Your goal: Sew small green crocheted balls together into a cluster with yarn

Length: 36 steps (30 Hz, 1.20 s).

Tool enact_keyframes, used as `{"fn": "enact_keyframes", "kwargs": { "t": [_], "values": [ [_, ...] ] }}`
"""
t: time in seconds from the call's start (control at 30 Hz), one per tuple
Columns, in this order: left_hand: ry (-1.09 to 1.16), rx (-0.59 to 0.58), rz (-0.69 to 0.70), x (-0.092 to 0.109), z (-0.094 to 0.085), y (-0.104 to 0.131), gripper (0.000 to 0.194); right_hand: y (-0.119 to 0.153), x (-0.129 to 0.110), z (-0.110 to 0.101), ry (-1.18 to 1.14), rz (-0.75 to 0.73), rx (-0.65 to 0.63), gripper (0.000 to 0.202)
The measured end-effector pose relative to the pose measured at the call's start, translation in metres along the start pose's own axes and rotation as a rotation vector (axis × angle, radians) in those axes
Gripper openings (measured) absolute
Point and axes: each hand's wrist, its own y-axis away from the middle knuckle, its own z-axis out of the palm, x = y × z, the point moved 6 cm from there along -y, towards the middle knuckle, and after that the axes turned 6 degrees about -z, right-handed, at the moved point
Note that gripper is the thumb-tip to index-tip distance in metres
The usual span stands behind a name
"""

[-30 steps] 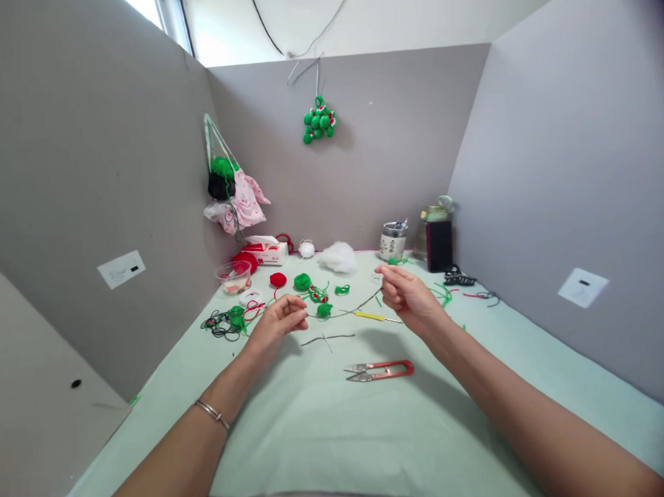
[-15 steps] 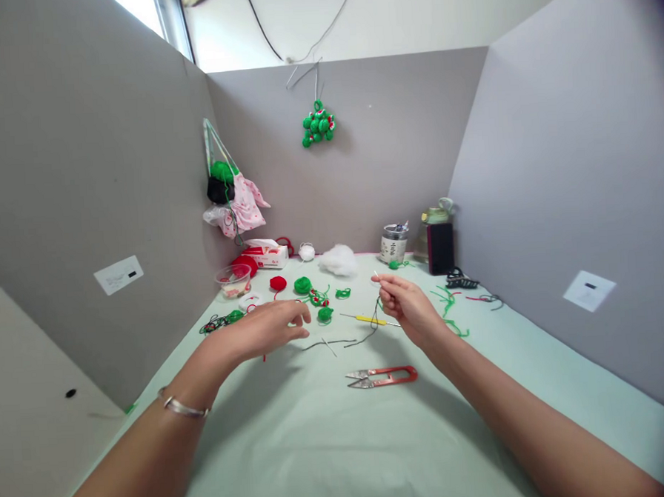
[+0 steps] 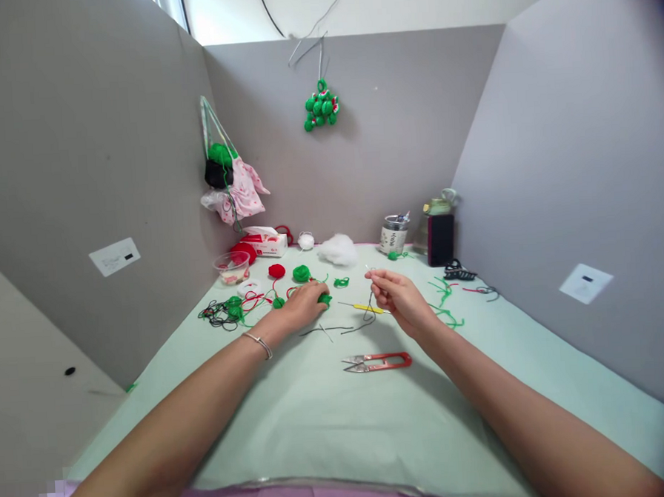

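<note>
My left hand [image 3: 307,305] reaches over the small green crochet pieces in the middle of the table, its fingers bent over a green ball [image 3: 324,300] and partly hiding it. Whether the fingers grip the ball cannot be made out. In my right hand [image 3: 394,293], thumb and fingers pinch a thin needle [image 3: 367,267], and dark thread [image 3: 369,300] hangs below. Under that thread lies a yellow-handled hook [image 3: 368,308]. A white stick [image 3: 326,333] rests beside a dark strand. Nearer to me are thread snips [image 3: 378,362] with red handles.
Red yarn [image 3: 276,271], green yarn [image 3: 301,273], white stuffing [image 3: 337,250] and a tissue box [image 3: 268,244] stand toward the back. A pen tin [image 3: 394,235] and a dark phone-like slab [image 3: 441,240] are at back right. Grey partitions [image 3: 360,143] enclose the table.
My left hand has moved forward and right, down onto the green pieces. My right hand still pinches the needle, nearly in place. The view has tilted slightly downward.
</note>
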Motion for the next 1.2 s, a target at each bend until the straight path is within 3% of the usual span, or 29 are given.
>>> {"fn": "enact_keyframes", "kwargs": {
  "t": [0.07,0.13,0.2,0.33,0.43,0.57,0.87,1.03,1.2],
  "values": [
    [0.137,0.023,-0.041,0.007,-0.004,0.006,0.016,0.0,0.001,0.001,-0.007,0.002,-0.009,0.033],
    [0.709,-0.023,-0.135,0.014,-0.008,0.019,0.019,0.002,-0.001,0.005,-0.01,-0.003,-0.028,0.032],
    [1.102,-0.089,-0.17,0.026,-0.01,0.036,0.017,0.006,-0.004,0.011,0.006,-0.02,-0.056,0.031],
    [1.384,-0.066,-0.239,0.032,-0.014,0.068,0.009,0.021,-0.018,0.029,0.14,-0.104,-0.127,0.029],
    [1.432,-0.038,-0.294,0.025,-0.011,0.078,0.006,0.034,-0.024,0.044,0.249,-0.172,-0.21,0.026],
    [1.443,-0.094,-0.304,0.023,-0.007,0.079,0.011,0.045,-0.025,0.057,0.329,-0.228,-0.29,0.023],
    [1.423,-0.078,-0.243,0.029,-0.007,0.081,0.008,0.05,-0.021,0.062,0.371,-0.21,-0.332,0.023],
    [1.291,-0.046,-0.2,0.028,-0.009,0.082,0.019,0.049,-0.019,0.061,0.398,-0.178,-0.335,0.023],
    [1.06,-0.007,-0.07,0.028,-0.007,0.079,0.033,0.047,-0.012,0.061,0.393,-0.151,-0.354,0.025]
  ]
}}
